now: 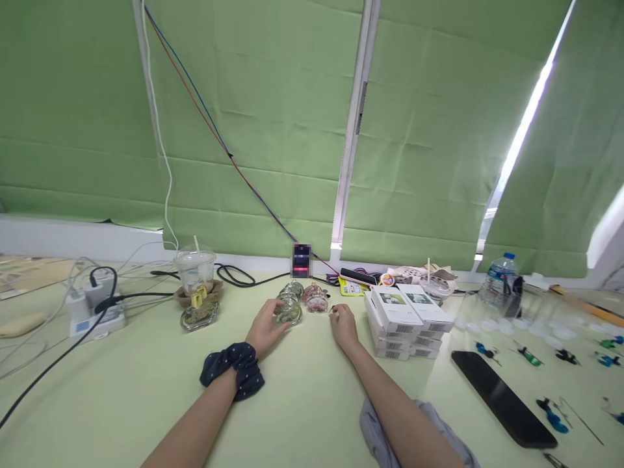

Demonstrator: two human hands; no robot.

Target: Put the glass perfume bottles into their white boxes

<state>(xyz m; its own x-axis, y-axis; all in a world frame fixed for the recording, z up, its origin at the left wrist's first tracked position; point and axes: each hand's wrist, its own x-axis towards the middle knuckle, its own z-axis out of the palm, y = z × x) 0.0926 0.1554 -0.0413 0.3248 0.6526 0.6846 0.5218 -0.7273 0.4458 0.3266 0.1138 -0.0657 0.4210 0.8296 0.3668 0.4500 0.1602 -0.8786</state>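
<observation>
My left hand (267,328) curves its thumb and fingers around a small clear glass bottle (291,314) with greenish contents. More greenish bottles stand in a row behind it, partly hidden. To the right of that row are similar glass bottles with pinkish contents (316,302). My right hand (345,327) rests on the table just right of the pinkish bottles, its fingertips pinched together. A small bit shows at those fingertips, too small to name. A dark dotted scrunchie (234,370) is around my left wrist.
Stacked white boxes (397,318) stand right of my right hand, with a black phone (502,396) and small blue and green pieces (529,355) beyond. At left are a glass dish (199,315), a plastic cup (195,266) and a power strip (97,318) with cables.
</observation>
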